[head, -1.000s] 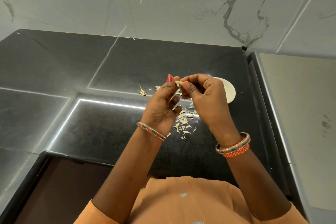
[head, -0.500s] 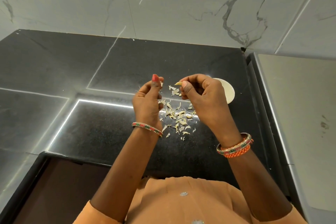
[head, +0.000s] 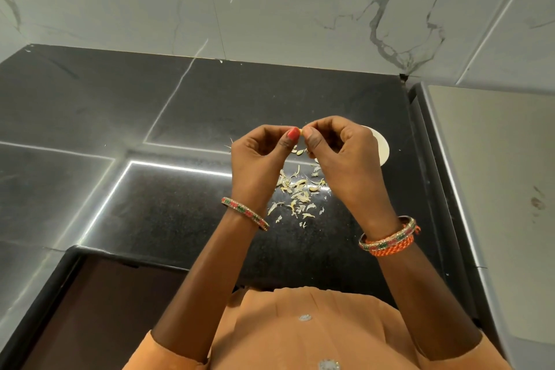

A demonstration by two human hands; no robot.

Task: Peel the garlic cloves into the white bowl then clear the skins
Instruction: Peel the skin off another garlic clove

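Near the middle of the frame, two hands meet, held up over a black counter. The left hand has its fingers curled in, and its thumb with a red nail pinches one side of a small garlic clove. The right hand has curled fingers too, and its thumb and first finger pinch the other side of the same clove. Only a tiny pale bit of the clove shows between the two thumbs. Both arms come up from the bottom of the frame and bend in toward each other, with the backs of the hands facing the camera. The left wrist wears one bangle, and the right wrist wears a few bangles stacked close. Under the hands, a little pile of dry garlic skins lies spread on the counter. The white bowl sits on the counter just right of the hands, and the right hand hides most of it. You cannot see what is in the bowl. A grey marble wall fills the top of the frame. An orange top shows at the bottom.
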